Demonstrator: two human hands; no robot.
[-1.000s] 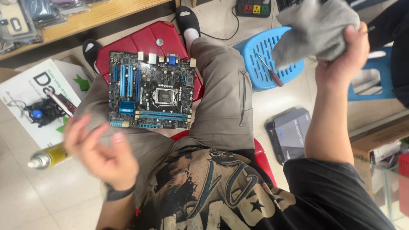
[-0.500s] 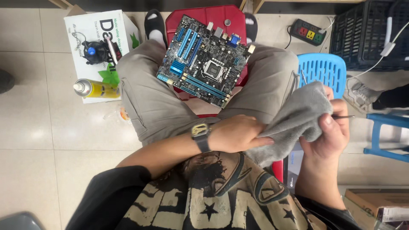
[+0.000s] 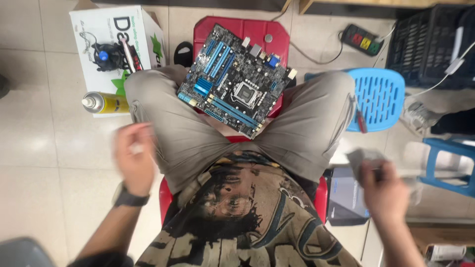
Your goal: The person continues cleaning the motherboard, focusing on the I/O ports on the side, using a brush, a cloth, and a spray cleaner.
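A dark computer motherboard with blue slots lies tilted across my thighs and a red stool. My left hand, with a dark watch on the wrist, hovers blurred beside my left thigh; whether it holds anything is unclear. My right hand is low at the right and grips a crumpled grey cloth, also blurred. Both hands are away from the board.
A white box at the upper left carries a black cooler fan, with a yellow spray can at its front. A light blue perforated stool, a power strip and a black crate lie at the right. A grey flat device sits on the floor.
My hands were together on the grey cloth over my lap. They have separated: the left swung out to the left, the right dropped lower right with the cloth.
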